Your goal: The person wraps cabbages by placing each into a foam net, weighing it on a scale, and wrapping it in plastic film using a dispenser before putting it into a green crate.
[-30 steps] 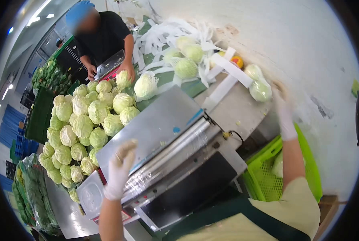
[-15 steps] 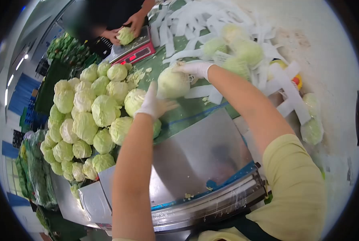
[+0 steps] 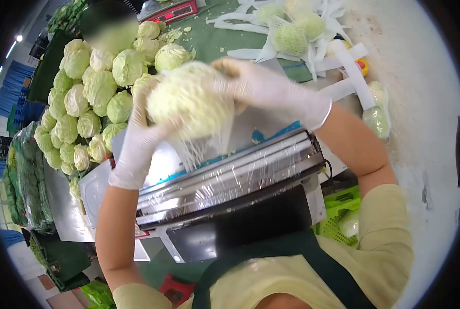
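A pale green cabbage is lifted above the metal wrapping machine, blurred by motion. White netting hangs loose from its lower side. My gloved left hand is curled round its left side, and my gloved right hand grips it from the upper right. Left of my hands lies a big pile of bare cabbages. Beyond my right hand, netted cabbages rest among white foam strips.
The machine's film roller runs along its front edge. A red scale stands at the back. A bright green crate sits low on the right, and bagged vegetables are at the far left.
The cabbage has come off the green table towards me, over the machine. My left hand, open before, has closed on it beside my right hand. My view has tipped downward.
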A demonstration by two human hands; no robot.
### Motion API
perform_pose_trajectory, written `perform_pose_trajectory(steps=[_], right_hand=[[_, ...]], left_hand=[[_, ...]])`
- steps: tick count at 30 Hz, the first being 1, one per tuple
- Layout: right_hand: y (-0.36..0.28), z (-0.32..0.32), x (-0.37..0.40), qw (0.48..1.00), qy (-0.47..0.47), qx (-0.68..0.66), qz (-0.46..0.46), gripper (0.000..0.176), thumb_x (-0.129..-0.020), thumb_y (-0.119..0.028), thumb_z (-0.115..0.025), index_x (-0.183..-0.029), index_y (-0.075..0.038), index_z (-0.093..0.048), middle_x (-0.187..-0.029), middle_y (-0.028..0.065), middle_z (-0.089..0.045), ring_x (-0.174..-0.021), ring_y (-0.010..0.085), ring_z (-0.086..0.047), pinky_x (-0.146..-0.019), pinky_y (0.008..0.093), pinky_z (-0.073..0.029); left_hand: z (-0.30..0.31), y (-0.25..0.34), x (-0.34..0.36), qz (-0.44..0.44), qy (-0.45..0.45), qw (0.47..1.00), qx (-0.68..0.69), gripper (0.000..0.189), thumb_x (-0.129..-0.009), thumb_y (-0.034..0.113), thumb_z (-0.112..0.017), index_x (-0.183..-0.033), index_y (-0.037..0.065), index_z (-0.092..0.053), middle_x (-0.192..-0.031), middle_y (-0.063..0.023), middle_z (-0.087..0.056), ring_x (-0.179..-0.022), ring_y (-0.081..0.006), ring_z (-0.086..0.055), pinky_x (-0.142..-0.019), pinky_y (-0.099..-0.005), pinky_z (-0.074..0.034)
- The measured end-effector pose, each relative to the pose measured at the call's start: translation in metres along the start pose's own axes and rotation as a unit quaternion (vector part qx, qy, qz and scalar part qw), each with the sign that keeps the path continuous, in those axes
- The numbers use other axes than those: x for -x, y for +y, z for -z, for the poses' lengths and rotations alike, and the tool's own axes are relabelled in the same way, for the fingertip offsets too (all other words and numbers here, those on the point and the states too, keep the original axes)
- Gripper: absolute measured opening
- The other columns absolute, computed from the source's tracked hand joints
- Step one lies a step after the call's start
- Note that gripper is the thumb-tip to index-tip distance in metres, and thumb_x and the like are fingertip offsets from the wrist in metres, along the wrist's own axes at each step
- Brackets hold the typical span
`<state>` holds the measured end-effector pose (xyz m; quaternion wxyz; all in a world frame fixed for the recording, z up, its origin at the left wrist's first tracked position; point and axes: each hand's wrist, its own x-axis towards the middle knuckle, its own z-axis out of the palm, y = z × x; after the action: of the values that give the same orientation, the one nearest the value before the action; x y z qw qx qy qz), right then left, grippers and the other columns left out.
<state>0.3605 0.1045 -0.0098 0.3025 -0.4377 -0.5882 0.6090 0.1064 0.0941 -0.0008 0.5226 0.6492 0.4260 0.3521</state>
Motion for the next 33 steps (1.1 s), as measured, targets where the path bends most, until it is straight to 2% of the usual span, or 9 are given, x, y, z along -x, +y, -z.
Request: perform_pose_trajectory(steps=[1, 8, 12, 13, 22, 26, 27, 29, 33], right_hand=[[0.000, -0.014, 0.010, 0.998, 0.015, 0.053, 0.003, 0.064, -0.092, -0.042, -0.066, -0.137, -0.001, -0.046, -0.122, 0.0123, -0.061, -0.104, 0.0165, -0.061, -0.074, 0.0294, -0.055], [-0.004, -0.078, 0.046, 0.949, 0.117, 0.285, 0.068, 0.072, -0.089, -0.048, -0.066, -0.135, 0.004, -0.047, -0.123, 0.0222, -0.061, -0.113, 0.0306, -0.060, -0.097, 0.0376, -0.047], [0.011, -0.084, 0.052, 0.941, 0.134, 0.294, 0.100, 0.077, -0.089, -0.056, -0.061, -0.136, 0.003, -0.047, -0.127, 0.0247, -0.059, -0.119, 0.0348, -0.058, -0.102, 0.0397, -0.045], [0.011, -0.081, 0.049, 0.937, 0.136, 0.308, 0.096, 0.078, -0.089, -0.057, -0.059, -0.137, 0.003, -0.047, -0.127, 0.0248, -0.059, -0.120, 0.0350, -0.057, -0.102, 0.0397, -0.045], [-0.006, -0.074, 0.049, 0.939, 0.139, 0.316, 0.014, 0.086, -0.090, -0.066, -0.050, -0.143, 0.000, -0.041, -0.130, 0.0275, -0.057, -0.123, 0.0384, -0.055, -0.105, 0.0408, -0.042], [0.011, -0.066, 0.028, 0.955, 0.152, 0.252, 0.039, 0.089, -0.091, -0.063, -0.052, -0.151, -0.002, -0.029, -0.136, 0.0290, -0.052, -0.127, 0.0377, -0.052, -0.107, 0.0411, -0.040], [0.026, -0.062, 0.011, 0.967, 0.128, 0.211, 0.057, 0.089, -0.092, -0.062, -0.053, -0.151, -0.002, -0.027, -0.137, 0.0287, -0.052, -0.128, 0.0371, -0.052, -0.108, 0.0405, -0.040], [0.029, -0.071, 0.002, 0.994, 0.060, 0.041, 0.080, 0.086, -0.093, -0.059, -0.054, -0.150, 0.000, -0.030, -0.138, 0.0268, -0.052, -0.129, 0.0338, -0.051, -0.108, 0.0382, -0.039], [0.018, -0.086, 0.028, 0.974, 0.124, 0.172, 0.074, 0.077, -0.095, -0.058, -0.050, -0.144, 0.001, -0.042, -0.138, 0.0241, -0.053, -0.128, 0.0321, -0.053, -0.106, 0.0373, -0.041]], left_hand=[[0.001, 0.003, 0.019, 0.040, 0.002, 0.999, 0.031, 0.093, -0.075, 0.009, -0.080, -0.151, 0.004, -0.026, -0.142, -0.0114, -0.045, -0.127, -0.0222, -0.048, -0.108, -0.0345, -0.039], [0.014, -0.011, 0.075, 0.015, -0.030, 0.999, 0.027, 0.095, -0.071, 0.005, -0.085, -0.148, 0.001, -0.029, -0.138, -0.0122, -0.047, -0.126, -0.0202, -0.049, -0.105, -0.0345, -0.043], [0.017, -0.009, 0.089, 0.093, -0.042, 0.989, 0.112, 0.085, -0.085, 0.021, -0.077, -0.153, 0.011, -0.025, -0.145, -0.0116, -0.043, -0.130, -0.0203, -0.045, -0.106, -0.0326, -0.042], [0.020, -0.016, 0.088, 0.052, -0.057, 0.996, 0.047, 0.080, -0.093, 0.032, -0.068, -0.156, 0.018, -0.021, -0.149, -0.0127, -0.041, -0.132, -0.0206, -0.044, -0.108, -0.0390, -0.040], [0.041, -0.026, 0.097, 0.094, -0.023, 0.995, 0.017, 0.073, -0.097, 0.059, -0.048, -0.156, 0.030, -0.018, -0.155, -0.0120, -0.030, -0.136, -0.0383, -0.040, -0.107, -0.0588, -0.034], [0.032, -0.033, 0.083, 0.093, 0.024, 0.994, 0.049, 0.069, -0.100, 0.054, -0.046, -0.157, 0.029, -0.018, -0.156, -0.0120, -0.029, -0.136, -0.0393, -0.040, -0.105, -0.0571, -0.038], [0.025, -0.025, 0.081, 0.114, 0.053, 0.987, 0.096, 0.072, -0.098, 0.045, -0.056, -0.156, 0.021, -0.021, -0.151, -0.0116, -0.039, -0.135, -0.0304, -0.043, -0.104, -0.0512, -0.041], [0.018, -0.028, 0.078, 0.088, 0.051, 0.988, 0.115, 0.071, -0.097, 0.037, -0.060, -0.155, 0.019, -0.025, -0.149, -0.0103, -0.041, -0.133, -0.0268, -0.045, -0.103, -0.0463, -0.044], [0.001, -0.020, 0.095, 0.075, 0.061, 0.988, 0.120, 0.070, -0.094, 0.024, -0.066, -0.154, 0.018, -0.029, -0.148, -0.0098, -0.043, -0.126, -0.0211, -0.052, -0.097, -0.0390, -0.051]])
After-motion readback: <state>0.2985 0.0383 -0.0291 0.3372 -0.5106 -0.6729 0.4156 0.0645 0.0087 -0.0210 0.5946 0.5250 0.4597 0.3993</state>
